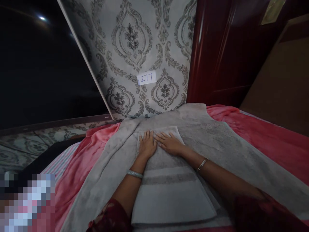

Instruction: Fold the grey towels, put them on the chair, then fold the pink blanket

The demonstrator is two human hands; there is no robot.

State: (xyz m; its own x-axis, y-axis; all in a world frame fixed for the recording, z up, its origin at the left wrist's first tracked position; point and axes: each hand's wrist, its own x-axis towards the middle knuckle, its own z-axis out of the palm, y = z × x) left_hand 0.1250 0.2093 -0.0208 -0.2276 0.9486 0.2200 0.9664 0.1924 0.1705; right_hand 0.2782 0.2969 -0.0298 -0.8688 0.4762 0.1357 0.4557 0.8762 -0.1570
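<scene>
both hands lie flat, fingers spread, gripping nothing. the left hand (147,145) and right hand (170,143) press side by side on a folded towel (169,190) atop a grey blanket (217,141).

Materials and finishes

Folded towel (169,190): grey terry cloth, matt, woven band across it. Grey blanket (217,141) beneath: plush, matt fleece. Pink bedcover (272,141): soft cloth with slight sheen. Wall panel (135,42): embossed damask paper, faintly glossy. Paper label (146,78): matt. Door (217,54): glossy lacquered dark-red wood. Bangles (202,164): shiny metal.
</scene>
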